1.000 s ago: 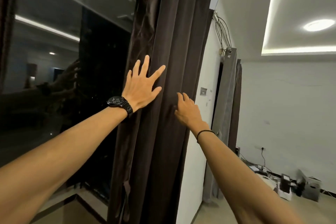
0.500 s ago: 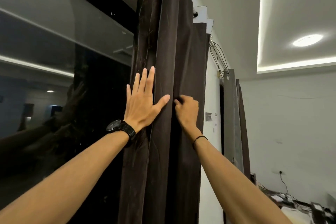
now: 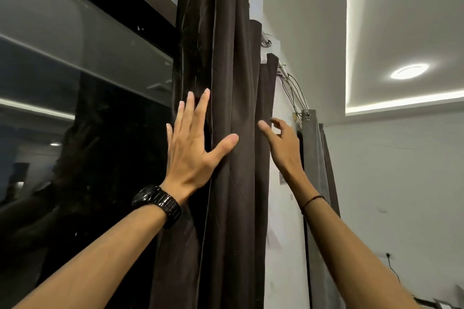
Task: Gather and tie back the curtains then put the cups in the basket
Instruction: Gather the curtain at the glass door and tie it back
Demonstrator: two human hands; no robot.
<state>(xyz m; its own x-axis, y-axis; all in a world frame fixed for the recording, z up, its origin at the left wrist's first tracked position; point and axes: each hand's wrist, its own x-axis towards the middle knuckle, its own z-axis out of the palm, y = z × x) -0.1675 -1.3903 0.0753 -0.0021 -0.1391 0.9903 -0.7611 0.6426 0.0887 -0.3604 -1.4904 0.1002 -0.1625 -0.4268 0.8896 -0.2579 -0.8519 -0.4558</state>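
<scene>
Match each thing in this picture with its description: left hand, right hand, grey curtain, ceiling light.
Things: 1 left hand; 2 right hand; 3 grey curtain; 4 ceiling light.
Descriptions: a glowing, upper right; b pressed flat on the dark curtain; c hanging farther along the wall; d at the dark curtain's right edge.
Pairs: 1-b; 2-d; 3-c; 4-a.

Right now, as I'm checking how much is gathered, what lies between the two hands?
In the head view, only folds of the dark curtain hang between the left hand, flat on it, and the right hand at its edge.
</scene>
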